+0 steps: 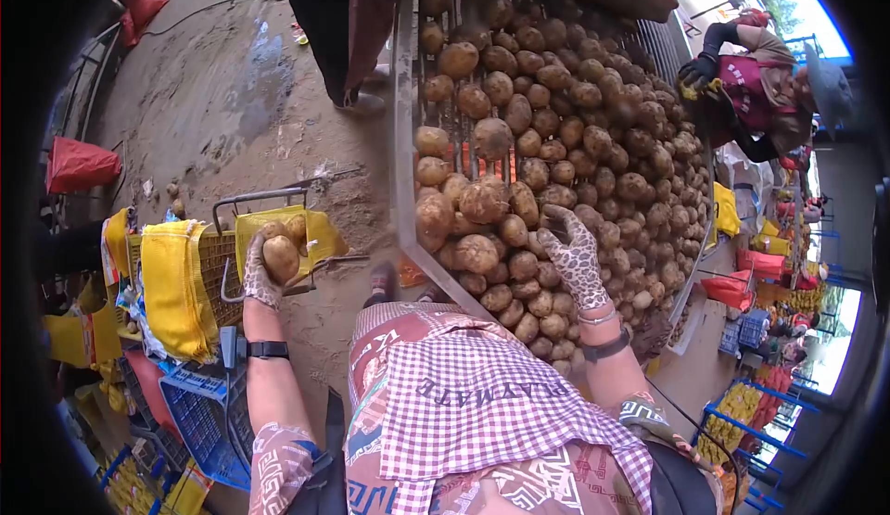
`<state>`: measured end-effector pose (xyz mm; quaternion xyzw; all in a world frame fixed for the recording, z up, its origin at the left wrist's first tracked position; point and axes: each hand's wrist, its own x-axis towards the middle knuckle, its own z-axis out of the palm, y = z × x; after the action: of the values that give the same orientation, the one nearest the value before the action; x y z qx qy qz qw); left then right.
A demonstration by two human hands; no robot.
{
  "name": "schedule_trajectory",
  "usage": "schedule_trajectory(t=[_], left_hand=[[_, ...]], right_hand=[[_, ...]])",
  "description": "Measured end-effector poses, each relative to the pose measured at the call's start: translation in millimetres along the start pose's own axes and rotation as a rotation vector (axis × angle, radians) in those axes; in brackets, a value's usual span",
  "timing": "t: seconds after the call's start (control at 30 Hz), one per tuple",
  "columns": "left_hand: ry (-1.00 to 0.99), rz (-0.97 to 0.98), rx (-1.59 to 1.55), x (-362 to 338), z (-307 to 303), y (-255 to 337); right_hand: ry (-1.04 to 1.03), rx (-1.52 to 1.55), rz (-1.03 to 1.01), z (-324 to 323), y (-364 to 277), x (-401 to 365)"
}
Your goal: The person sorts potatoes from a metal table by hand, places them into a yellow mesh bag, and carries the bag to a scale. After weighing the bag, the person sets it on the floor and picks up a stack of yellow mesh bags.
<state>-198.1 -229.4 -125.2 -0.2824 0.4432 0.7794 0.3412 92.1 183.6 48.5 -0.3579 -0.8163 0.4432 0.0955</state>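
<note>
Many potatoes (575, 144) cover a slatted metal sorting table (403, 144). My left hand (260, 279), in a patterned glove, is closed around a potato (281, 258) beside a yellow mesh bag (324, 234) that hangs from a metal frame. More potatoes show just behind the held one, at the bag's mouth. My right hand (573, 257), gloved in a spotted print, rests over the near part of the pile with its fingers curved down onto the potatoes. Whether those fingertips grip a potato cannot be made out.
Yellow sacks (176, 283) hang over a crate at left, above a blue crate (199, 422). A co-worker (756, 89) in dark gloves stands across the table. Another person's dark trouser leg (324, 24) is at the table's left edge. A red sack (82, 165) lies farther left.
</note>
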Motion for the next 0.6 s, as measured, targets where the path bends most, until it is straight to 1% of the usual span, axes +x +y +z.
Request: schedule_trajectory(t=[0.07, 0.1, 0.13, 0.17, 0.2, 0.23, 0.27, 0.3, 0.33, 0.37, 0.4, 0.43, 0.47, 0.53, 0.57, 0.6], left_hand=[[0.203, 0.081, 0.309, -15, 4, 5], [0.197, 0.079, 0.352, -15, 4, 9], [0.195, 0.078, 0.397, -16, 3, 11], [0.089, 0.087, 0.313, -24, 8, 10], [0.083, 0.083, 0.328, -36, 18, 9], [-0.134, 0.065, 0.242, -50, 29, 7], [-0.348, 0.044, 0.156, -66, 47, 5], [-0.406, 0.063, 0.153, -90, 77, -6], [-0.488, 0.040, 0.194, -95, 90, -19], [-0.611, -0.015, 0.243, -101, 106, -32], [-0.626, -0.101, 0.322, -107, 121, -46], [-0.757, -0.150, 0.319, -116, 138, -58], [-0.779, -0.228, 0.340, -122, 151, -68], [-0.857, -0.359, 0.301, -136, 177, -83], [-0.818, -0.376, 0.318, -147, 190, -86], [-0.775, -0.391, 0.334, -158, 202, -88]], right_hand=[[0.119, -0.186, 0.042, -18, 7, 6], [0.177, -0.309, 0.009, -25, 19, 11], [0.193, -0.310, 0.020, -31, 31, 15], [0.194, -0.327, 0.011, -34, 37, 17], [0.191, -0.341, 0.003, -35, 39, 20], [0.154, -0.405, -0.084, -34, 40, 23], [0.105, -0.502, -0.084, -29, 45, 25], [0.108, -0.517, -0.157, -23, 38, 26], [0.107, -0.532, -0.239, -17, 31, 29], [0.090, -0.446, -0.213, -8, 32, 38], [0.073, -0.358, -0.187, 1, 34, 50], [0.097, -0.430, -0.293, 5, 25, 60], [0.103, -0.417, -0.288, 7, 12, 72], [-0.102, -0.510, -0.429, 11, -14, 103], [-0.091, -0.496, -0.434, 18, -16, 117], [-0.159, -0.676, -0.486, 27, -18, 130]])
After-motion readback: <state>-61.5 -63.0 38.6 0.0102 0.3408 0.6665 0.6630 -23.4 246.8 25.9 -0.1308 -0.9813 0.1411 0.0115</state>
